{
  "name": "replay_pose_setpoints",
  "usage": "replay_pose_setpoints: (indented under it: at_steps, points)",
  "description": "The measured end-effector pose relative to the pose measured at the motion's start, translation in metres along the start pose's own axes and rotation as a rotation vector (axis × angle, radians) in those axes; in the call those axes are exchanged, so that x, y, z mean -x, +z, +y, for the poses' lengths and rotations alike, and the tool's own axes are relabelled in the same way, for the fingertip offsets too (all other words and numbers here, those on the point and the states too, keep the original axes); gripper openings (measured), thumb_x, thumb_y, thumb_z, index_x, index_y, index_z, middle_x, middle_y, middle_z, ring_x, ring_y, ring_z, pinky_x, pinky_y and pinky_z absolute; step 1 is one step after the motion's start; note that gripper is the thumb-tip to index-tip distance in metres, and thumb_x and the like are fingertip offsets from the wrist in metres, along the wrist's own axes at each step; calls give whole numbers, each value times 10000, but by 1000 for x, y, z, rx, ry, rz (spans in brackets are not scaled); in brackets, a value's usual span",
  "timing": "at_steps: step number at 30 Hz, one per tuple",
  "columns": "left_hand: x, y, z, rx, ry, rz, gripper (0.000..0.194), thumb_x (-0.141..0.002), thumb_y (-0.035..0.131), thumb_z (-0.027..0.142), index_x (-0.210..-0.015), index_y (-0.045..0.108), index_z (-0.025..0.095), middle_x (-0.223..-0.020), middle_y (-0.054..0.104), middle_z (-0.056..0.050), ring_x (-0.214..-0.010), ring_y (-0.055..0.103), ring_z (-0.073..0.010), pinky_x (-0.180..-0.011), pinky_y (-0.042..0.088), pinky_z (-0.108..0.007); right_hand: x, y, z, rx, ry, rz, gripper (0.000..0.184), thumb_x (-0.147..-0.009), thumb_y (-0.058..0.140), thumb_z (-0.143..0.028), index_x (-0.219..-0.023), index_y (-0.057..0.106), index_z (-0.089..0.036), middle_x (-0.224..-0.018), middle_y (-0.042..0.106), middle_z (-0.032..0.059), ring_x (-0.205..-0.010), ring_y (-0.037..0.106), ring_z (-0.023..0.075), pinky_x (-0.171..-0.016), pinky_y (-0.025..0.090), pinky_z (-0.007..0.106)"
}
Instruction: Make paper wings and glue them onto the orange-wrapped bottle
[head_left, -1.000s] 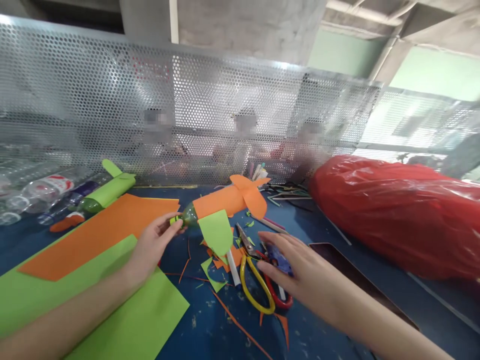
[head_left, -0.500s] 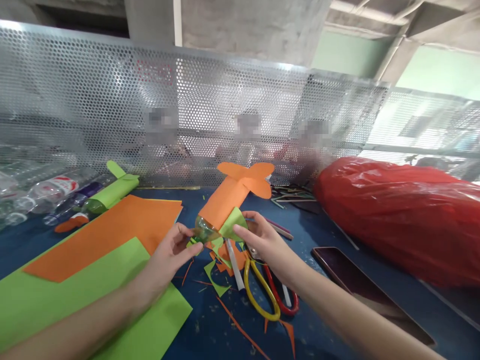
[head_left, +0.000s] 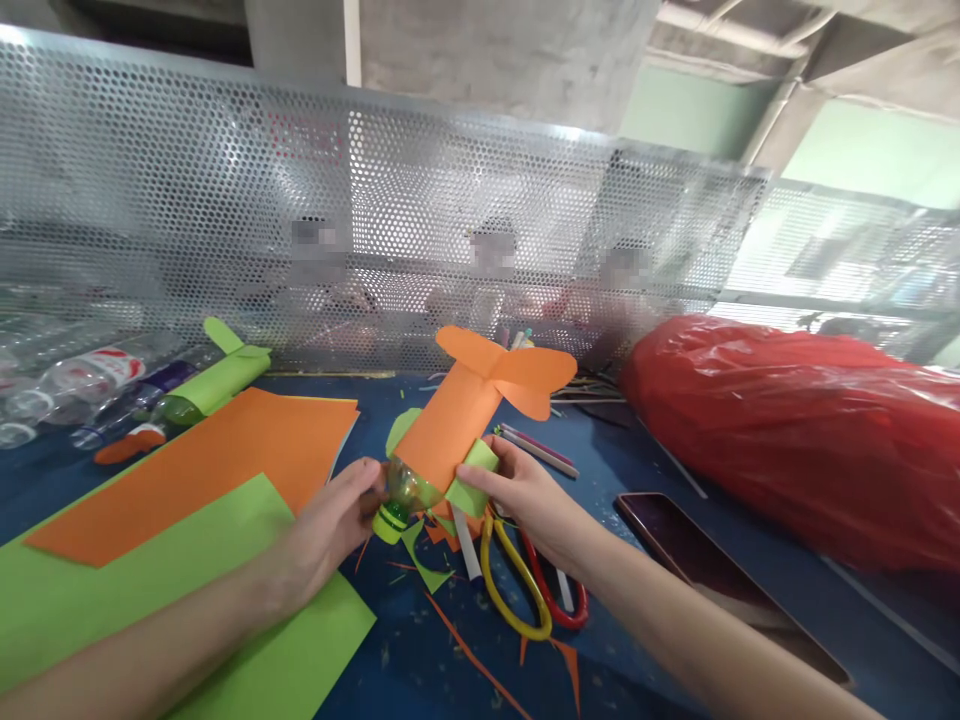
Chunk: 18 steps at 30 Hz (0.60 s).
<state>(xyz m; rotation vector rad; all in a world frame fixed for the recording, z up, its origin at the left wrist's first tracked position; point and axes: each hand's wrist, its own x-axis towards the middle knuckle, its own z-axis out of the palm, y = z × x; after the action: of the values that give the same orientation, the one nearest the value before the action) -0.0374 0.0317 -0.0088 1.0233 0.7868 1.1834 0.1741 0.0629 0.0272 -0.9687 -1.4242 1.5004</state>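
Observation:
A clear plastic bottle wrapped in orange paper (head_left: 450, 425) is held tilted over the table, its green cap (head_left: 388, 523) pointing down toward me. Rounded orange paper fins (head_left: 536, 372) spread from its far end. My left hand (head_left: 345, 520) grips the bottle near its neck, the fingertips partly hidden behind it. With thumb and fingers, my right hand (head_left: 525, 490) pinches a curved green paper piece (head_left: 478, 480) against the bottle's right side. Another green piece (head_left: 400, 430) shows on the left side. Below lie scissors (head_left: 517, 590) with yellow and red handles, among paper scraps (head_left: 427, 560).
Orange (head_left: 202, 470) and green sheets (head_left: 172, 580) lie at left. Behind them are a green-wrapped bottle (head_left: 217, 385) and several clear bottles (head_left: 90, 380). A phone (head_left: 712, 570) and a large red plastic bag (head_left: 787, 430) lie at right. A perforated metal panel (head_left: 450, 220) stands behind.
The bottle has rolled and tipped in my hands, bringing its green cap and the left green piece into view. The fins have turned, and my left hand has shifted along the neck.

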Motion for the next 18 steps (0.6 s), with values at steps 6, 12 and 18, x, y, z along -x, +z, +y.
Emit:
replay_pose_setpoints:
  at_steps: [6, 12, 18]
  points:
    - [0, -1, 0, 56, -108, 105, 336, -776, 717, 488, -943, 606, 218, -930, 721, -45, -831, 689, -234, -680, 534, -332, 1, 4, 2, -70, 41, -31, 452, -671, 817, -329, -1025, 579, -181, -967, 705, 42, -709, 692, 154, -591, 572, 252]
    - [2, 1, 1, 135, -102, 133, 343, -813, 736, 337, -1090, 576, 214, -1054, 725, -65, -970, 682, -234, -808, 530, -339, 3, 5, -2, -121, 64, -27, 478, -632, 850, -293, -999, 564, -184, -968, 692, 35, -705, 679, 139, -618, 558, 242]
    - [0, -1, 4, 213, 18, 105, 573, -784, 754, 153, -1266, 483, 304, -1199, 679, -13, -1176, 596, -221, -1007, 451, -345, 2, 4, -1, -177, 41, -5, 474, -611, 866, -268, -936, 524, -220, -942, 661, -13, -795, 680, 152, -692, 559, 251]
